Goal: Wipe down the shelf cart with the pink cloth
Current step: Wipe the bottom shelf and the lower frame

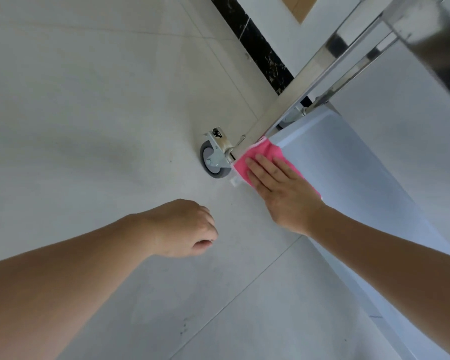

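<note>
Right hand (283,193) lies flat, fingers spread, palm down on the cloth (255,158), pressing it onto the corner of the cart's (348,162) bottom shelf, right where the steel post (291,100) meets the shelf. Left hand (185,228) is off the cart, loosely curled over the floor (89,126), holding nothing visible. My read: step in hand is wiping the low shelf's corner and edge. To do it well, keep the palm flat so the whole cloth bears on the surface, run strokes along the shelf edge away from the corner, overlap passes, then fold the cloth over the lip and work it round the foot of the post, where grime would collect. Left hand could steady a post so the cart doesn't roll; the caster (215,158) sits just outside that corner and I can't tell whether its brake is on. Cloth: bright pink, soft, looks folded; its outer part shows beyond the fingertips, touching the post foot, and a strip shows behind the wrist side; the rest is hidden under the hand. Shelf reads pale, smooth, glossy; no dirt visible from here.
</note>
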`<state>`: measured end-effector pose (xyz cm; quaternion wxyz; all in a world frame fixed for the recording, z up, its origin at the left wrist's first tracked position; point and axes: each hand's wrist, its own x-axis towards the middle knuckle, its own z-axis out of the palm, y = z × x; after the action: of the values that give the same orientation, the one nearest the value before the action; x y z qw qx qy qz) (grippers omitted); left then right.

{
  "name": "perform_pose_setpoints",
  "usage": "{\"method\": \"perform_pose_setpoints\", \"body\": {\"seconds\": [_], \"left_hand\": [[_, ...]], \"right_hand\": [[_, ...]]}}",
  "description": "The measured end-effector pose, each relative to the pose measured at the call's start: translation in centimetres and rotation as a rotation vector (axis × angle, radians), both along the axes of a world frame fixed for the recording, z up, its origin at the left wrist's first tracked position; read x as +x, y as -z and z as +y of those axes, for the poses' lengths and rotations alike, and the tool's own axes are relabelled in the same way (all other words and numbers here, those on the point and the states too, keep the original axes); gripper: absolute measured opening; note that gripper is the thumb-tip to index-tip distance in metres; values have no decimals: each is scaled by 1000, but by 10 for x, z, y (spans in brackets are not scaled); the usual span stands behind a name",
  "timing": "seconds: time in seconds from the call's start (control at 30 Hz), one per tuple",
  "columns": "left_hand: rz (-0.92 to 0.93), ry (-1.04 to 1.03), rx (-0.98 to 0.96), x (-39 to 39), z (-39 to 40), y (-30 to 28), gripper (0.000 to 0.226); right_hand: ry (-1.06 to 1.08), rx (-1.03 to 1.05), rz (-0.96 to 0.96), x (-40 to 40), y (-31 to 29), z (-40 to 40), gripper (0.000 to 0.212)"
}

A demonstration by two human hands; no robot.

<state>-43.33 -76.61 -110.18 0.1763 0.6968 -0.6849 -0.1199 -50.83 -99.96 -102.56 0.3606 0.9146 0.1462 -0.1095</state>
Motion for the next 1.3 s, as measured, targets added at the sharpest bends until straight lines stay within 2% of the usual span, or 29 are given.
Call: {"method": "perform_pose_setpoints", "body": {"seconds": [0.1,0.23,0.4,0.9,1.3], "left_hand": [[-31,-14,22,-1,12,-2,27],[-50,-12,35,-10,18,-6,28],[-53,24,22,-23,13,-14,24],[-71,162,-3,-56,-17,-27,30],[-164,179,-155,-100,-47,-58,38]], "right_hand": [[-19,-56,4,14,3,13,62],[-71,-160,-93,45,16,35,61],[-56,-317,-101,35,19,28,63],[48,-195,-33,-50,16,-2,64],[107,-139,-28,-160,14,-34,62]]}}
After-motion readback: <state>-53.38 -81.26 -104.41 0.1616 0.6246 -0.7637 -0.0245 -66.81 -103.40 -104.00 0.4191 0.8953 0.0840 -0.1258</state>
